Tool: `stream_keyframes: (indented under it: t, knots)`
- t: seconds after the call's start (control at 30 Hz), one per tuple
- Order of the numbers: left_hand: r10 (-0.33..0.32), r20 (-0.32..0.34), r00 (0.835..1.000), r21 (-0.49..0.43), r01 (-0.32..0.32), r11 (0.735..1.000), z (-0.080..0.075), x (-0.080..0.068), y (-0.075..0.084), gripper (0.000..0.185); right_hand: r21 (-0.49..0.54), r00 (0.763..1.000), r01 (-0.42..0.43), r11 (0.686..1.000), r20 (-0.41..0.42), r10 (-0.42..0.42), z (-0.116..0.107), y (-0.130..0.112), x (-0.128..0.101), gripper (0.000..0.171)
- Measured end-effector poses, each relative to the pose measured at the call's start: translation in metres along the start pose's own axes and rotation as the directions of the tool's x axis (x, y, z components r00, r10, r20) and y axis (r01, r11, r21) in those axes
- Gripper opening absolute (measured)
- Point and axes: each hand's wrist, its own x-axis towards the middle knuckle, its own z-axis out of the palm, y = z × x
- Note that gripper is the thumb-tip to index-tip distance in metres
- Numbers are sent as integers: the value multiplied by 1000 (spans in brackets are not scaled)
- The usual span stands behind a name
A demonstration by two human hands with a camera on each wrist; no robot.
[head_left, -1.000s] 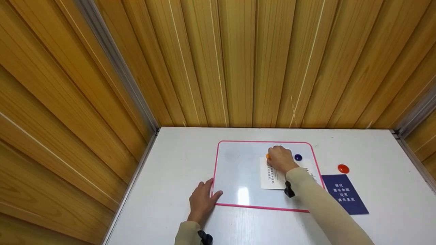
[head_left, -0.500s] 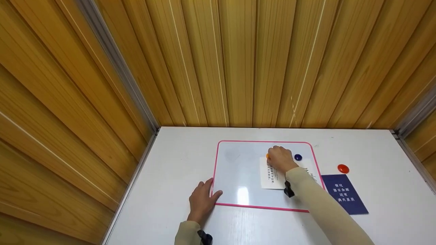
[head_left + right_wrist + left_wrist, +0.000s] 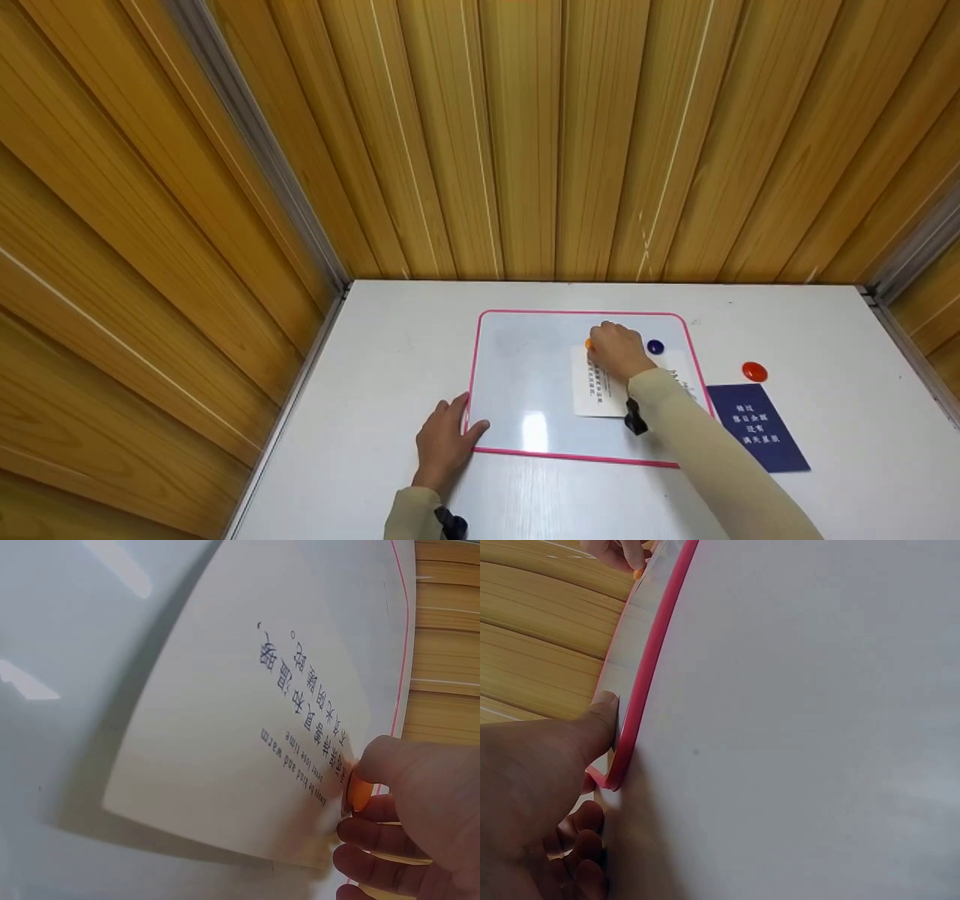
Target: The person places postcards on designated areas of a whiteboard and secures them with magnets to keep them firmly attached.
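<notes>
A whiteboard [image 3: 517, 382] with a pink frame lies on the table. My left hand [image 3: 442, 444] grips its near left corner, thumb over the frame [image 3: 646, 664] and fingers bent along the outer edge. Toward the board's far right, my right hand [image 3: 619, 351] pinches an orange round magnet [image 3: 362, 793] at the top edge of a white printed card [image 3: 202, 727]. That card's lower part stands a little off the board in the right wrist view. A dark blue magnet [image 3: 656, 346] sits to the right of this hand, at the top of another pale card [image 3: 681, 377] partly covered by my forearm.
A red magnet [image 3: 754, 371] lies on the white table [image 3: 405, 345] right of the board. Below it is a dark blue card [image 3: 759, 431] with white writing, its left side beneath my right sleeve. Wood-patterned walls [image 3: 525, 150] rise behind and at the left.
</notes>
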Motion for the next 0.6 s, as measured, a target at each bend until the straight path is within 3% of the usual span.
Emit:
stream_keyframes:
  t: [0.6]
  knots:
    - [19,-12,1000,-5,-19,1000,2,-1,-2,63,14,1000,-5,1000,26,5,-2,0,0,11]
